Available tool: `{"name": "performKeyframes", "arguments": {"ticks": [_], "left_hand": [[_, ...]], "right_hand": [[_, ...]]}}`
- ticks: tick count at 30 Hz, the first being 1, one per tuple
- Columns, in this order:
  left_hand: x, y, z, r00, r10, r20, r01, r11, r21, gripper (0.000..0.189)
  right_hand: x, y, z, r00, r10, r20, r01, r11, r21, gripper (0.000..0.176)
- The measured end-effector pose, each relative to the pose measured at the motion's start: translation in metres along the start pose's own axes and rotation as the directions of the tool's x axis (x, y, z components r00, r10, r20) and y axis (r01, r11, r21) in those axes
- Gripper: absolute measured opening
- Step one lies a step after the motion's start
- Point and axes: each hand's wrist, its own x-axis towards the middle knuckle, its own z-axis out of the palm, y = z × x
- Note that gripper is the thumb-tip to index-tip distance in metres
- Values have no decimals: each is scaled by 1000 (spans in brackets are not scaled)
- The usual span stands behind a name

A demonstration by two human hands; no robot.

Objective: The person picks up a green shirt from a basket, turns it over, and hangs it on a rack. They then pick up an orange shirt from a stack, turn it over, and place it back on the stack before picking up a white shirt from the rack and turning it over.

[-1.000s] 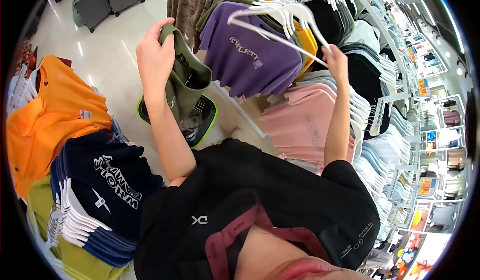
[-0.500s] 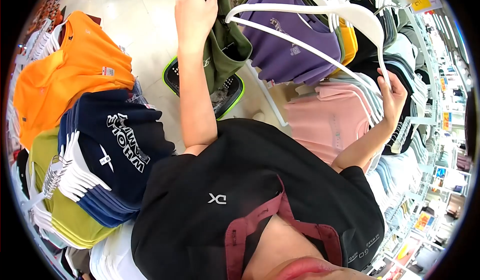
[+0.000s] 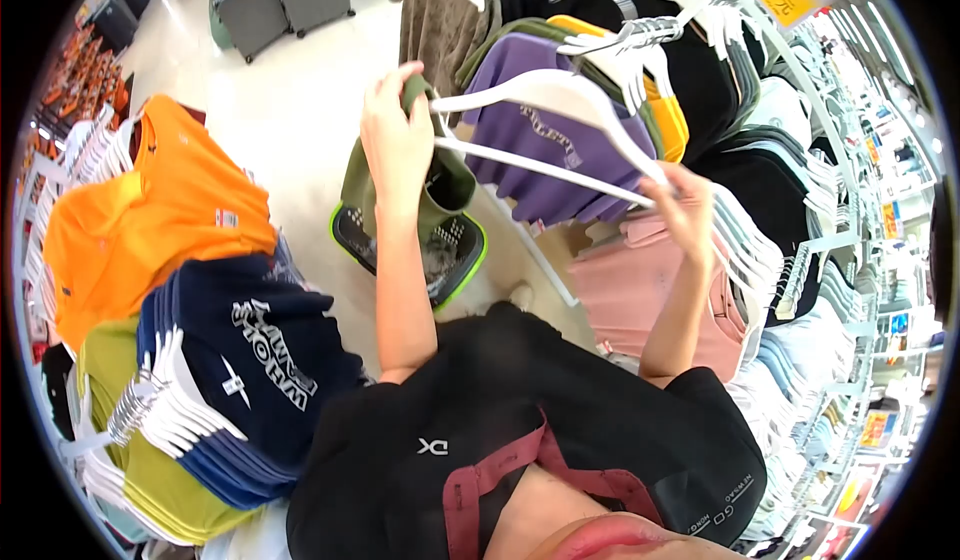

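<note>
My left hand (image 3: 397, 145) is closed on an olive-green shirt (image 3: 452, 186), pinching its edge near the top while the rest hangs folded below. A white plastic hanger (image 3: 560, 88) with a straight lower bar is gripped at one end by my right hand (image 3: 686, 210), the fingers wrapped around it. The hanger's other end reaches to the shirt beside my left fingers. Under the shirt, on the floor, stands a black basket (image 3: 476, 257) with a bright green rim, partly hidden by the shirt and my left forearm.
Purple shirts (image 3: 550, 135) and pink shirts (image 3: 650, 280) hang on the rack at the right. Orange shirts (image 3: 170, 220) and navy printed shirts (image 3: 265, 330) hang at the left. Grey suitcases (image 3: 255, 15) stand farther back on the tiled floor (image 3: 300, 80).
The hanger and my right hand have moved left, toward my left hand. The hanger's far end is now right at the shirt. The view has tilted up, showing more floor and suitcases.
</note>
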Motion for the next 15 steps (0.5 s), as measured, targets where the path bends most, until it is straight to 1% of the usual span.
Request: {"name": "performKeyframes", "arguments": {"ticks": [1,2,3,5,6,7,8,9,11,13,14,15], "left_hand": [[-2,9,1,998,-59,33,59,998,-4,28],[-4,15,3,997,-57,43,58,998,-28,28],[-5,19,3,998,-24,53,24,1000,-9,27],[-7,28,6,997,-13,70,17,999,-43,27],[-8,28,8,998,38,59,-36,999,-39,27],[-8,30,11,995,91,44,-89,995,-44,27],[-7,36,11,995,85,59,-81,995,-65,32],[-6,41,11,992,66,104,-57,995,-87,33],[-4,54,12,978,94,188,-75,992,-105,33],[-3,66,14,963,159,217,-132,982,-132,33],[-1,72,13,958,172,228,-137,977,-164,32],[2,73,12,951,214,221,-179,969,-168,33]], "right_hand": [[2,6,15,1000,-13,9,13,998,67,16],[4,-3,29,999,32,20,-34,996,86,16],[6,-3,43,1000,18,7,-19,993,113,16],[6,5,66,996,75,41,-80,987,138,18],[4,2,72,997,56,56,-63,989,132,18],[3,0,76,997,34,67,-42,992,117,19],[2,1,79,995,56,84,-67,990,124,19],[-1,4,82,991,78,106,-92,987,133,19],[-2,11,85,990,79,117,-99,979,176,20],[-2,7,82,995,54,81,-64,989,134,17],[0,9,82,996,54,65,-61,992,112,17],[2,12,81,997,53,53,-58,994,89,17]]}}
